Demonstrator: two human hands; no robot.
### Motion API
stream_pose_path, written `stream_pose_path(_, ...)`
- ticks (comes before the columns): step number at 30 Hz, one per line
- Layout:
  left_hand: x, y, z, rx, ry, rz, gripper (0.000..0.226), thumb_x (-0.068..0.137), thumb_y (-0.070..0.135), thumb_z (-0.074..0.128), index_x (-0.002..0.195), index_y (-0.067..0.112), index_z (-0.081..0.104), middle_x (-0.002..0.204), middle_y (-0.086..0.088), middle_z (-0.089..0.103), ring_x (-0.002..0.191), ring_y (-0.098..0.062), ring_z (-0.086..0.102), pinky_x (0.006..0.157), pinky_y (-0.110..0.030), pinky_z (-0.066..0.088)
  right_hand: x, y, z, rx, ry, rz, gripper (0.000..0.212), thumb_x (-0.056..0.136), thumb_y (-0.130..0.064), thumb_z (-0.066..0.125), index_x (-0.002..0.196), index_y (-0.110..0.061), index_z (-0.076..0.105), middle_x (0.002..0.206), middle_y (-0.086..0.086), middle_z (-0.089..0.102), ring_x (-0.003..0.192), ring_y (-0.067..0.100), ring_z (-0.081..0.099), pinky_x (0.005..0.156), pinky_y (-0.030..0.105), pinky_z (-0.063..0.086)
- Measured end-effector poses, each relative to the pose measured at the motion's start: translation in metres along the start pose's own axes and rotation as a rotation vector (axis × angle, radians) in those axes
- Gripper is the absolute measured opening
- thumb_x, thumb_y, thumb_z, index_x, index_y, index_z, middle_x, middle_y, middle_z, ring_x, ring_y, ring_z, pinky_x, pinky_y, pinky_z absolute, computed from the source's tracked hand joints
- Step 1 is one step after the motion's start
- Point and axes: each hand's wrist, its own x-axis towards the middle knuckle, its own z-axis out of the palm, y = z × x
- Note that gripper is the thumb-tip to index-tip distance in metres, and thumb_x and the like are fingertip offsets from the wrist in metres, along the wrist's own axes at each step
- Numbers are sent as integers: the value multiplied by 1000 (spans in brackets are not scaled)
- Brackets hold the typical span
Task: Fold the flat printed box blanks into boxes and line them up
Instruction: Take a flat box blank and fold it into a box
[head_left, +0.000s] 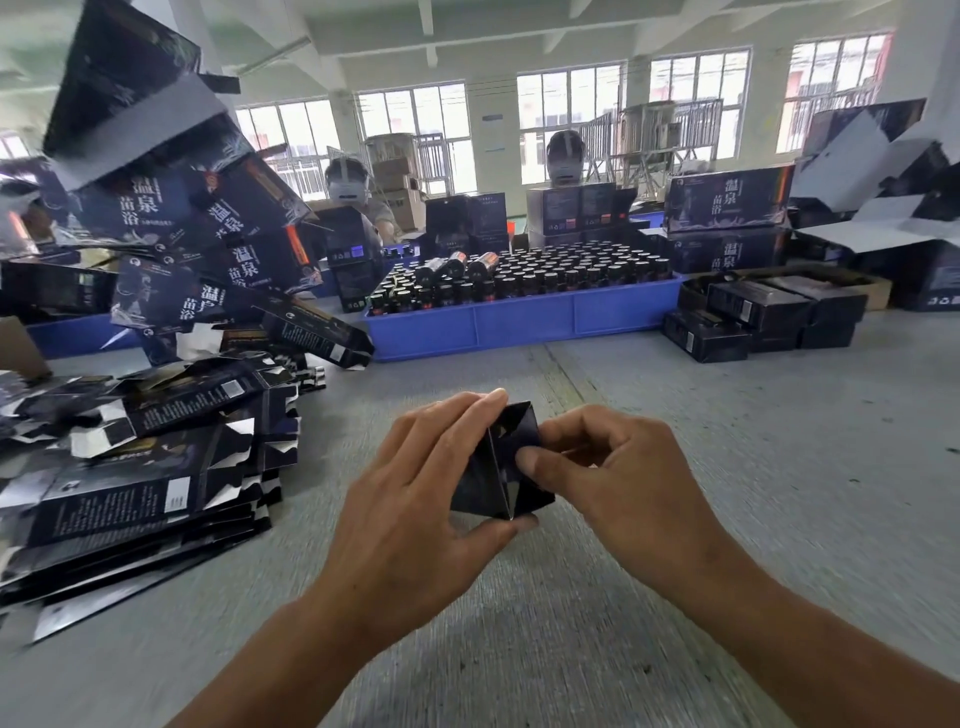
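Head view: both hands, left hand (415, 499) and right hand (613, 478), gripping half-hidden dark box (498, 467).

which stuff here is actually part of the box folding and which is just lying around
Part of the job:
- box, gripped by left hand and right hand
- stack of flat blanks
- pile of folded boxes

Just lying about:
- blue tray of bottles
- small black boxes

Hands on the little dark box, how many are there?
2. The left hand holds the box from its left side, and the right hand pinches a flap on its right side.
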Motion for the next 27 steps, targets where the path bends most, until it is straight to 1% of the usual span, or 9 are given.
stream_pose_path(8,1,0,-1,-47,24,-13,81,80,57,62,148,22,35,146,11,40,132,-4,38,109,-5,23,2,-1,-4,74,-38,18,9,87,-24,75,95,-27,73,85,-20,74,76,-2,71,65,9,51)
stream_pose_path(11,2,-1,0,-60,27,-5,81,81,54,64,150,22,35,149,13,40,137,-4,37,112,-8,24,1,-1,-3,102,-65,30,32,84,-42,74,113,-31,69,96,-22,73,87,-3,71,68,10,53)
stream_pose_path(14,-1,-3,4,-61,-36,83,84,83,38,73,154,22,32,159,12,34,148,-12,29,119,-29,30,-1,0,-1,43,-113,47,59,79,-55,75,133,-42,54,109,-19,69,96,-6,68,71,12,55)
stream_pose_path(17,-2,-4,8,-13,-57,127,89,80,25,76,155,22,28,164,5,27,153,-19,19,119,-48,30,2,2,0,114,-92,133,56,85,-33,75,136,-36,53,109,-8,71,94,4,72,74,21,60)
stream_pose_path(19,-2,-5,9,-8,14,46,88,77,23,73,154,21,30,163,-1,27,153,-21,20,120,-47,28,8,5,-3,279,-80,224,52,82,-16,74,130,-28,56,100,0,76,89,12,74,73,25,61)
stream_pose_path(22,1,-7,6,-129,203,-295,66,92,30,66,150,28,34,160,3,31,148,-11,27,115,-31,27,12,10,-8,417,-132,292,56,62,-14,73,116,-22,61,96,3,77,88,20,75,76,31,60)
stream_pose_path(23,3,-8,4,-243,240,-428,60,96,41,61,149,34,34,155,9,36,144,-5,33,113,-28,29,12,11,-8,429,-159,302,56,58,-14,71,112,-21,62,96,3,77,90,21,75,77,33,60)
stream_pose_path(25,7,-11,1,-576,238,-631,67,85,55,57,146,45,32,137,18,51,124,6,51,101,-25,44,10,13,-7,390,-222,320,55,56,-14,73,110,-20,63,98,4,76,94,23,74,82,37,62)
stream_pose_path(27,8,-16,0,-868,225,-689,63,84,47,60,143,45,36,123,12,67,108,3,65,82,-23,57,7,13,-4,273,-296,314,55,57,-17,76,111,-22,64,100,2,76,96,20,74,87,41,61)
